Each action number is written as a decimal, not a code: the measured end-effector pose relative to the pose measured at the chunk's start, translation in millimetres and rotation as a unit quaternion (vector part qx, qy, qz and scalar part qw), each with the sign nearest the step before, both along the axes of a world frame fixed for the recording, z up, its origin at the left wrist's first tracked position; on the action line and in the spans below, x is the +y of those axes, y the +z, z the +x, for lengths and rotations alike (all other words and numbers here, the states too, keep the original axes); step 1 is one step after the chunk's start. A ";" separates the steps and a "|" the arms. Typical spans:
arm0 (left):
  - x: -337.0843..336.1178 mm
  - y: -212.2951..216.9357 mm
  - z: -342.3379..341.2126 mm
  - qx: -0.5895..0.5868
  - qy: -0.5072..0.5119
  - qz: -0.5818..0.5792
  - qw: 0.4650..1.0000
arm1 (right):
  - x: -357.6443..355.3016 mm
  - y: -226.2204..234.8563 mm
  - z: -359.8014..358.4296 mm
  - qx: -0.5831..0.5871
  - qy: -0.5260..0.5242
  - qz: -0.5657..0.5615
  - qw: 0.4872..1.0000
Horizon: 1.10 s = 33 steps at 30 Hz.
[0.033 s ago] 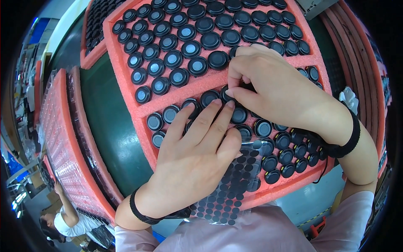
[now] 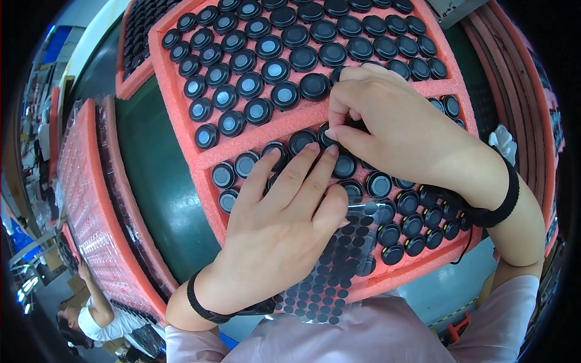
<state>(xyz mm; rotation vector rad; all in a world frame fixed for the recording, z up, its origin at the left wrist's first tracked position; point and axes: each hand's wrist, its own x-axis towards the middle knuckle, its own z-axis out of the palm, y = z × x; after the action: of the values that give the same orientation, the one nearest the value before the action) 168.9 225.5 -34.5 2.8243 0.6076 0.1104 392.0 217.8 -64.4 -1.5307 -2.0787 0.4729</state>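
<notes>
Rows of black round parts (image 2: pixel 303 58) sit in a pink foam tray (image 2: pixel 242 144); several have a lighter grey disc on top. My left hand (image 2: pixel 272 224) lies over the near section, fingers stretched and fingertips on the round parts. Partly under its thumb side is a clear sheet of dark round stickers (image 2: pixel 327 275), draped over the tray's near edge. My right hand (image 2: pixel 387 121) bends over the tray's dividing strip, fingers curled and thumb tip at a round part beside the left fingertips. Whatever it pinches is hidden.
Left of the tray is a green surface (image 2: pixel 163 199) with plastic-covered pink foam trays (image 2: pixel 112 230) beyond it. Another filled tray (image 2: pixel 130 51) stands at the far left. Stacked foam layers (image 2: pixel 508 78) rise on the right. Another person (image 2: pixel 100 314) works at lower left.
</notes>
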 end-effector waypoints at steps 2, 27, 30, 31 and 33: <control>-0.3 0.3 0.3 0.002 0.002 0.000 1.000 | -0.1 -0.5 -0.6 -0.002 -0.003 0.001 1.000; -1.9 7.1 -22.6 -0.036 0.002 -0.027 0.999 | -17.4 48.2 -16.5 -0.266 0.178 0.117 0.940; -3.0 8.7 -22.7 -0.040 0.004 -0.027 0.999 | -8.3 52.9 -22.6 -0.272 0.227 0.101 0.930; -3.7 10.3 -22.9 -0.043 0.004 -0.026 0.999 | -6.6 53.9 -24.5 -0.266 0.239 0.096 0.929; -7.3 16.8 -23.6 -0.045 0.007 -0.028 0.999 | -11.3 61.5 -25.1 -0.266 0.249 0.091 0.927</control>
<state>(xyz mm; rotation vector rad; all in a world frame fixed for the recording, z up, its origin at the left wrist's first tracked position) 145.3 218.1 -17.7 2.7441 0.5995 0.2187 366.9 206.6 -2.9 -1.0878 -2.8596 0.0157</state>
